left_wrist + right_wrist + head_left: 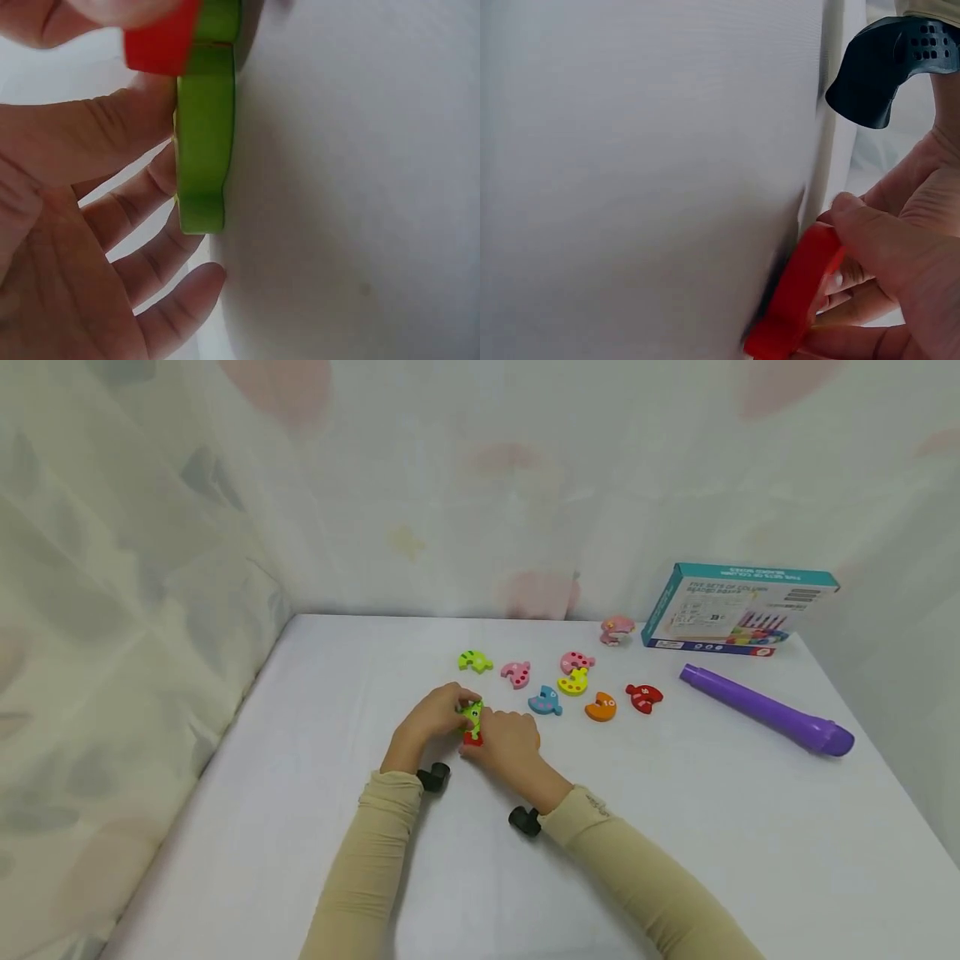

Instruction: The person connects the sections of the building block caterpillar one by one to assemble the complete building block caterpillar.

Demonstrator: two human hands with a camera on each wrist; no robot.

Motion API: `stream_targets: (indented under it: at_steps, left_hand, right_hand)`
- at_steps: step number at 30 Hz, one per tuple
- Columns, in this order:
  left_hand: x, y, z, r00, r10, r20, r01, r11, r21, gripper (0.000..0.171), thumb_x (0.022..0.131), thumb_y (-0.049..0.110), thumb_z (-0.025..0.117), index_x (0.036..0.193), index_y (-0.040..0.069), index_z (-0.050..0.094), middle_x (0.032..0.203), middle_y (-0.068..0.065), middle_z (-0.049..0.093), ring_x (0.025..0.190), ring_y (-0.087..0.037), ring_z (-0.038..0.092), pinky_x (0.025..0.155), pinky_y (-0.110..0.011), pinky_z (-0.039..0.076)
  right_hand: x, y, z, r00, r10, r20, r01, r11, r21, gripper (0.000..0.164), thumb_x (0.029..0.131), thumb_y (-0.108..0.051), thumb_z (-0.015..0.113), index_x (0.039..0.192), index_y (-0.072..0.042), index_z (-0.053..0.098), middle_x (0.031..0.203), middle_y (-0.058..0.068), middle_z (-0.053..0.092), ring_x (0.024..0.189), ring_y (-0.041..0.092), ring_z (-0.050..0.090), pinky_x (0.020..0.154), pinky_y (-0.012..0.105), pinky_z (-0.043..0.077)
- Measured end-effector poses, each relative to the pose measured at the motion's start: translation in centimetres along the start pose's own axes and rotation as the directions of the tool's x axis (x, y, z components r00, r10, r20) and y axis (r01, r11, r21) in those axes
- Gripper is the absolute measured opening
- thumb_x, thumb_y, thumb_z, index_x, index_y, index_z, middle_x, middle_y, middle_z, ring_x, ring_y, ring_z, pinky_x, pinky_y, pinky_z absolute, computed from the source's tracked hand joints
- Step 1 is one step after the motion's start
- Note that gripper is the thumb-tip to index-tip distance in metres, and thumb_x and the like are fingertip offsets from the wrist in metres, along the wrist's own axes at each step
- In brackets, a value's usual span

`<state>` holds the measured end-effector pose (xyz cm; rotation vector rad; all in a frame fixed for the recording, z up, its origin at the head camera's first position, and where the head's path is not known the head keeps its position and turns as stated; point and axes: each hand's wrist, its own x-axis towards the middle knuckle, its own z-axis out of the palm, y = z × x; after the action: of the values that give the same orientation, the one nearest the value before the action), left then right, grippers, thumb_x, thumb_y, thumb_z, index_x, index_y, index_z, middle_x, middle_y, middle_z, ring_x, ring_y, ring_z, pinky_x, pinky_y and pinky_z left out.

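Between the thumb and fingers of my left hand point(433, 717) is a light-green toy piece point(475, 713) with a printed eye. Its smooth green side point(206, 142) shows in the left wrist view. My right hand point(513, 745) pinches a red toy piece point(472, 739), a thick curved block point(799, 289) in the right wrist view. The red piece sits against the near end of the green one, close over the white table point(285, 793). An orange edge point(537, 739) peeks out beside the right knuckles, mostly hidden by that hand.
Beyond the hands lie a green piece point(475, 661), two pink pieces point(517, 674), and yellow point(573, 682), blue point(546, 701), orange point(602, 707) and red point(644, 697) ones. A pink figurine point(617, 630), a box point(738, 610) and a purple microphone-shaped tube point(765, 708) are farther right.
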<state>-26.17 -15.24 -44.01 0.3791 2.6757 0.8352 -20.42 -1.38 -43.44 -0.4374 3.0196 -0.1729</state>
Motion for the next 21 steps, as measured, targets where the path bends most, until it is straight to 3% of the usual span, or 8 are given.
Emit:
stream_targets:
  at_steps: [6, 11, 16, 21]
  left_hand:
    - [-0.3, 0.1, 0.2, 1.0, -0.001, -0.003, 0.001, 1.0, -0.016, 0.045, 0.077, 0.002, 0.069, 0.12, 0.012, 0.062, 0.1, -0.007, 0.057, 0.088, -0.021, 0.052, 0.081, -0.034, 0.044]
    - [-0.4, -0.2, 0.0, 0.999, 0.032, 0.01, -0.032, 0.999, -0.019, 0.046, 0.077, 0.0, 0.067, 0.121, 0.011, 0.062, 0.102, -0.008, 0.057, 0.092, -0.022, 0.051, 0.084, -0.035, 0.043]
    - [-0.3, -0.4, 0.2, 0.998, 0.056, 0.013, -0.056, 0.998, -0.005, 0.047, 0.078, 0.002, 0.068, 0.123, 0.011, 0.061, 0.102, -0.009, 0.056, 0.093, -0.022, 0.051, 0.083, -0.035, 0.043]
    - [-0.3, -0.2, 0.2, 0.999, 0.051, 0.016, -0.051, 0.999, -0.01, 0.047, 0.079, 0.003, 0.067, 0.125, 0.012, 0.059, 0.104, -0.008, 0.055, 0.095, -0.022, 0.05, 0.084, -0.036, 0.043]
  right_hand:
    - [0.3, -0.5, 0.2, 0.999, 0.006, 0.046, -0.005, 1.0, -0.026, 0.064, 0.069, -0.064, 0.066, 0.101, -0.009, 0.058, 0.071, 0.001, 0.058, 0.071, 0.022, 0.057, 0.066, 0.038, 0.042]
    - [-0.3, -0.3, 0.4, 0.998, -0.047, 0.048, 0.049, 0.998, -0.043, 0.063, 0.069, -0.064, 0.066, 0.102, -0.01, 0.058, 0.076, 0.0, 0.059, 0.073, 0.021, 0.057, 0.071, 0.038, 0.042]
    - [-1.5, 2.0, -0.1, 0.997, -0.072, -0.033, 0.074, 0.995, 0.07, 0.056, 0.078, -0.052, 0.065, 0.116, -0.011, 0.059, 0.094, 0.004, 0.063, 0.083, 0.022, 0.057, 0.073, 0.038, 0.045]
    - [-2.9, 5.6, -1.7, 0.994, -0.019, -0.11, 0.043, 0.974, 0.222, 0.053, 0.08, -0.036, 0.07, 0.125, -0.012, 0.056, 0.117, 0.007, 0.06, 0.105, 0.026, 0.055, 0.085, 0.045, 0.045]
